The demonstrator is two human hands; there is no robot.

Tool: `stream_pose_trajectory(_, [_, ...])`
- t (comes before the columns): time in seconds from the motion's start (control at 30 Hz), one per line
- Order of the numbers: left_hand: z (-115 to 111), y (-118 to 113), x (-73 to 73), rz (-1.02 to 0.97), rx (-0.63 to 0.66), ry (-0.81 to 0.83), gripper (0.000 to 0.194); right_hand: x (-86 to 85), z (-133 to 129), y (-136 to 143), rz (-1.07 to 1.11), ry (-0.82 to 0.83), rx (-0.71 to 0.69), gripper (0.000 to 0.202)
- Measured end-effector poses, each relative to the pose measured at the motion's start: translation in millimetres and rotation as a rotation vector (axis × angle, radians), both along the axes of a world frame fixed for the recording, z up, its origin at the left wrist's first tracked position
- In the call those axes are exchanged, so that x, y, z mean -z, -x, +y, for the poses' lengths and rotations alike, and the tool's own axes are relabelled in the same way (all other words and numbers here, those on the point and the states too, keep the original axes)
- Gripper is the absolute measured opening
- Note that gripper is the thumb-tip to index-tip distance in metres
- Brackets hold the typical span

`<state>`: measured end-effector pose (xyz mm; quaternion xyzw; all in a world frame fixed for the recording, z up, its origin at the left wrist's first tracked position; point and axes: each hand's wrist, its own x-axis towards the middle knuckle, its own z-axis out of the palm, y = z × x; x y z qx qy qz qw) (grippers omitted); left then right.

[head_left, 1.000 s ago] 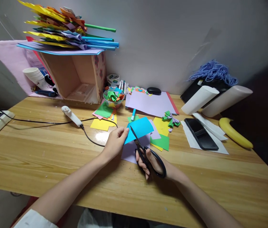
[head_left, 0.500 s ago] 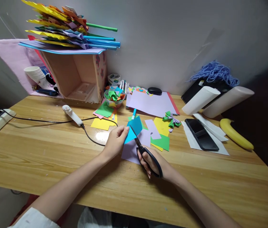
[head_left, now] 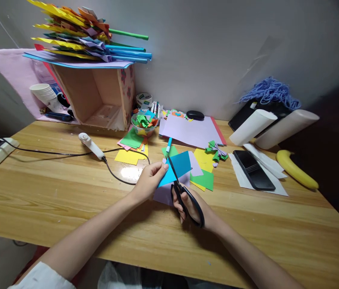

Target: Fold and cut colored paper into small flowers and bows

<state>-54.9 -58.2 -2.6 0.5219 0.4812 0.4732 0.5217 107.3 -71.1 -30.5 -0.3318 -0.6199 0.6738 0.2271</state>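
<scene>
My left hand (head_left: 149, 180) pinches the left end of a blue piece of paper (head_left: 181, 165) between thumb and fingers, above the middle of the table. In my right hand (head_left: 191, 206) is a pair of black-handled scissors (head_left: 198, 205), my fingers through the loops. The blades lie across the blue paper, close to my left fingertips and pointing away from me. Below the paper lie a purple sheet (head_left: 163, 196) and other coloured scraps, partly hidden. A light-blue marker (head_left: 169, 145) lies just beyond the blade tips.
Green paper (head_left: 203, 180) and a green-purple paper shape (head_left: 216, 152) lie to the right, near a phone (head_left: 253, 170) and a banana (head_left: 297, 169). Behind are a bowl of paper scraps (head_left: 145, 130) and an open box (head_left: 97, 96). A corded white device (head_left: 91, 146) lies left.
The blue paper has turned, and more of it now extends to the right of the blades. My right hand and the scissors have shifted slightly towards me; the blades now look wider across the paper.
</scene>
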Motion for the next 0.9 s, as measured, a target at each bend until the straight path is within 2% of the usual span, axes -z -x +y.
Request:
stream_pose_trajectory(0.3, [1, 0, 2.2, 0.011, -0.002, -0.012, 0.037, 6.4, -2, 0, -0.012, 0.011, 0.082, 0.045])
stream_pose_trajectory(0.4, [2, 0, 3.2, -0.001, -0.002, -0.01, 0.035, 5.6, 0, -2, -0.028, 0.006, 0.092, 0.048])
stream_pose_trajectory(0.5, [4, 2, 7.0, 0.037, -0.066, -0.019, 0.037, -2.4, 9, -11, -0.06, -0.07, 0.118, 0.054])
stream_pose_trajectory(0.6, [9, 5, 15.4, 0.167, -0.142, -0.031, 0.041, -13.6, 26, -29, -0.286, -0.24, 0.197, 0.05])
stream_pose_trajectory(0.7, [12, 7, 24.4, 0.326, -0.155, -0.029, 0.04, -16.5, 44, -48, -0.808, -0.54, 0.335, 0.033])
stream_pose_trajectory(0.77, [12, 8, 28.2, 0.422, -0.159, -0.049, 0.039, -11.6, 52, -56, -1.043, -0.641, 0.441, 0.026])
stream_pose_trajectory(0.83, [10, 7, 29.5, 0.492, -0.164, -0.07, 0.039, -5.0, 57, -59, -1.129, -0.712, 0.505, 0.025])
stream_pose_trajectory(0.9, [8, 5, 29.1, 0.541, -0.163, -0.082, 0.039, -0.9, 57, -57, -1.106, -0.802, 0.563, 0.026])
